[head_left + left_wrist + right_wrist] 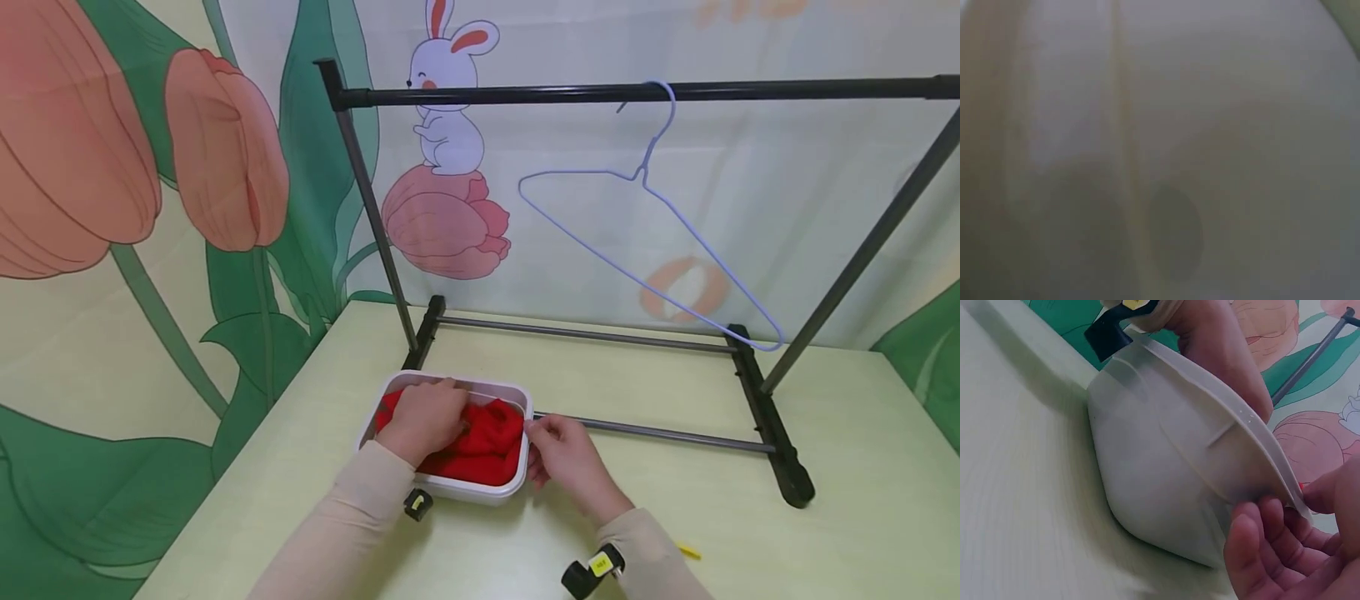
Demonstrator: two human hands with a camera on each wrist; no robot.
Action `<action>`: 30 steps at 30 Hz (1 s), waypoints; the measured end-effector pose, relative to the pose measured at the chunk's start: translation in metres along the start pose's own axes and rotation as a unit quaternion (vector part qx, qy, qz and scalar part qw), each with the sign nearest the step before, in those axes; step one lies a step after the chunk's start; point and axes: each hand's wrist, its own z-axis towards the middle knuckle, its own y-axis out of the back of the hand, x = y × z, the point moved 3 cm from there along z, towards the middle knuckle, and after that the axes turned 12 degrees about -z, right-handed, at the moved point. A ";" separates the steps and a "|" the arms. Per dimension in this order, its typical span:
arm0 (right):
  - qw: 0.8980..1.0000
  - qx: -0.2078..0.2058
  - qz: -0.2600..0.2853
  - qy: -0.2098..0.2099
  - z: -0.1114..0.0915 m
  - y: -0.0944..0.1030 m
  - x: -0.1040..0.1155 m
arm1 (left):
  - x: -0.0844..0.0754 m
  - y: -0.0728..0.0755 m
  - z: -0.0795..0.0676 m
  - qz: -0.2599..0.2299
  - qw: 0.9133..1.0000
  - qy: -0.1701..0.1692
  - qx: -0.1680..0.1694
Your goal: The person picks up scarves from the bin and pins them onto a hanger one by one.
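A white plastic basin (480,492) stands on the table with bunched red cloth (487,446) in it. Over its left part reaches my left hand (427,417), its fingers bent down into the cloth, fingertips hidden. My right hand (562,454) pinches the basin's right rim. In the right wrist view the right thumb (1322,494) lies over the rim, with the fingers curled under it against the basin wall (1160,444). The left wrist view is filled by a blurred pale surface, too close to make out.
Behind the basin stands a black clothes rack (525,95), its feet on the table (600,525). A lilac wire hanger (600,258) hangs from its bar. A small yellow item (688,551) lies near my right sleeve. A printed backdrop (562,217) hangs behind.
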 end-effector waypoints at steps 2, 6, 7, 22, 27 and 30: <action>1.000 0.004 0.016 -0.005 -0.001 -0.002 -0.001 | 0.001 -0.002 0.001 0.003 1.000 -0.001 -0.008; 0.999 0.009 0.034 -0.011 -0.001 -0.004 -0.001 | 0.001 0.003 -0.004 -0.004 1.000 0.008 -0.018; 0.999 0.009 0.036 -0.012 -0.001 -0.004 -0.001 | 0.001 0.006 -0.006 -0.011 1.000 0.010 -0.024; 0.997 0.005 0.077 -0.025 0.000 0.000 -0.003 | 0.012 0.061 -0.047 -0.337 0.920 0.011 -0.200; 0.997 0.011 0.075 -0.027 0.000 0.001 -0.004 | 0.010 0.086 -0.054 -0.405 0.877 -0.005 -0.260; 0.997 0.021 0.070 -0.026 0.000 0.001 -0.004 | 0.008 0.100 -0.057 -0.417 0.861 -0.022 -0.288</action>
